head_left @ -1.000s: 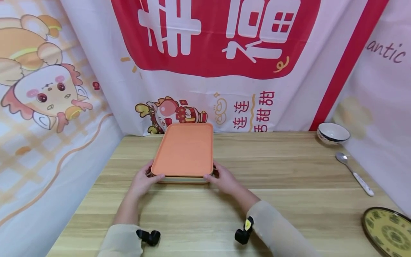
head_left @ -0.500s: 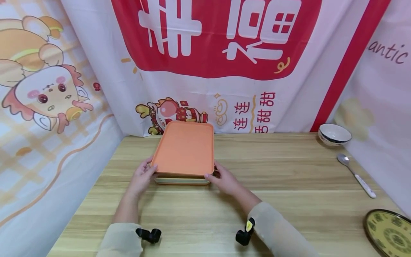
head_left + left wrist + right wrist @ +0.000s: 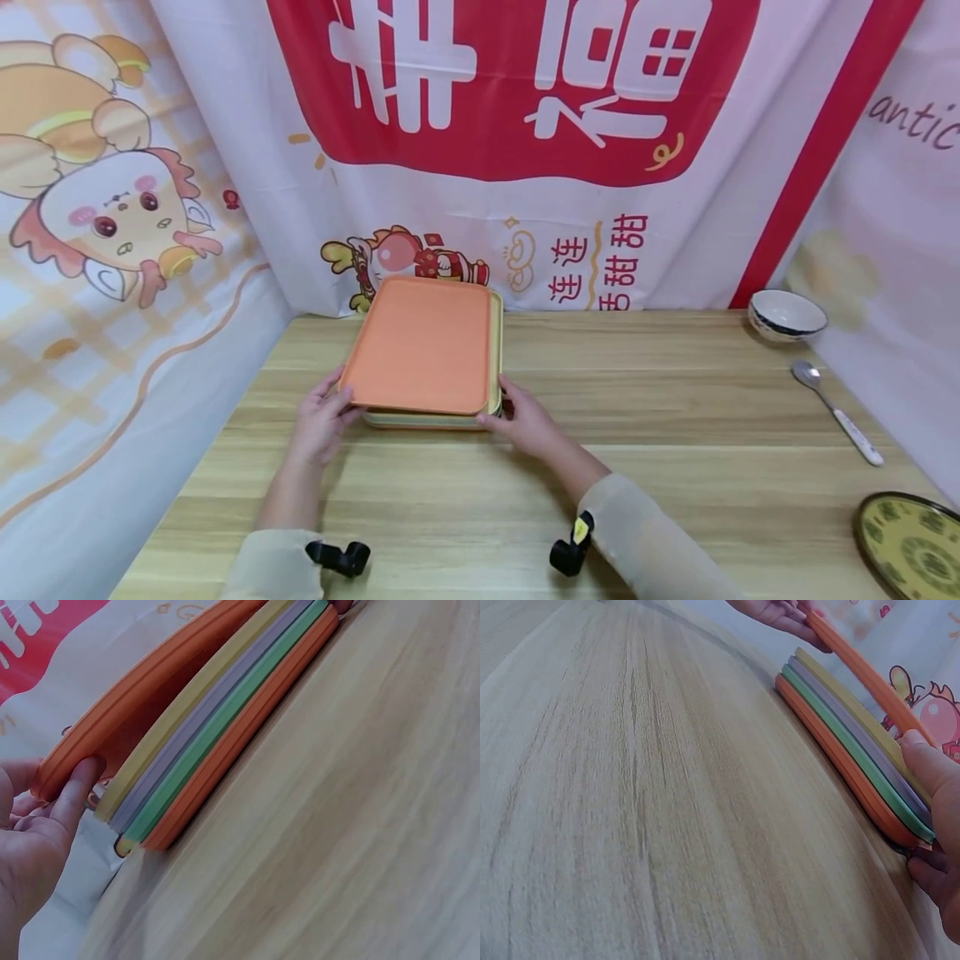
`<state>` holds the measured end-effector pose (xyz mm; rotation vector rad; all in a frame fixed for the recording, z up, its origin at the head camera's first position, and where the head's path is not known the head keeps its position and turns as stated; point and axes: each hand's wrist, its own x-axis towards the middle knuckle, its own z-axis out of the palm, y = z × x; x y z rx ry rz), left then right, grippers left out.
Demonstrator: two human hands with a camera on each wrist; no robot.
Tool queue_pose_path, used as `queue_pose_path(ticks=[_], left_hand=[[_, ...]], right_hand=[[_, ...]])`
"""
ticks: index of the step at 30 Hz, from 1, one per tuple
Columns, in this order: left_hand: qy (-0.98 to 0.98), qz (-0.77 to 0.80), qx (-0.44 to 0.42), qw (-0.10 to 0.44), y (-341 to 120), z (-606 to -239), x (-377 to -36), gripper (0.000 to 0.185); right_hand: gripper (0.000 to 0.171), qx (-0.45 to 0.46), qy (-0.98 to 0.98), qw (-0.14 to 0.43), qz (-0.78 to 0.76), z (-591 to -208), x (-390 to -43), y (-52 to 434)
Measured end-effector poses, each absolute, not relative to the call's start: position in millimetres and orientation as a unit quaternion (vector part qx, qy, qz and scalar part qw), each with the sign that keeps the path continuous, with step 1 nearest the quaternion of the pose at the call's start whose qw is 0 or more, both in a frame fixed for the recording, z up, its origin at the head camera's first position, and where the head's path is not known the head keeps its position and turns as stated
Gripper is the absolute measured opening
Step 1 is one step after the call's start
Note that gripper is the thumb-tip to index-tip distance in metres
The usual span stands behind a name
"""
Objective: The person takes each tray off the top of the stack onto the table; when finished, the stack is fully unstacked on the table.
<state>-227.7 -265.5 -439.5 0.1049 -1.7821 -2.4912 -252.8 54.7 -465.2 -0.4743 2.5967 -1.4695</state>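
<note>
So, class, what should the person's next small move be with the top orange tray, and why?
Probably lift the top orange tray leftward off the yellow tray with the left hand: that hand pinches the raised left corner, a gap shows beneath, and the right hand grips the stack at its right side.

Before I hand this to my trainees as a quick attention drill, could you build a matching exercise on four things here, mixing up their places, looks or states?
Column one
1. Top orange tray
2. Yellow tray
3. Spoon
4. Bowl

Column two
A. Directly above the purple tray
B. At the far right corner of the table
C. Tilted, with one corner pinched by the left hand
D. Metal head and white handle

Right pairs: 1-C, 2-A, 3-D, 4-B.
</note>
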Motion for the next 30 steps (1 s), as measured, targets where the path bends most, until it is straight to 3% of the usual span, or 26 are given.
queue_pose_path(ticks=[8,20,30], left_hand=[[-0.477,-0.874,-0.020,0.089,-293,-433,-215,0.033],[-0.378,-0.914,-0.037,0.140,-360,-434,-189,0.033],[-0.337,-0.929,-0.026,0.151,-406,-441,-174,0.036]], right_hand=[[0.088,-0.154,0.871,0.042,-0.464,-471,-254,56],[0.086,-0.142,0.880,0.046,-0.451,-472,-252,54],[0.086,-0.141,0.882,0.043,-0.448,-473,-252,55]])
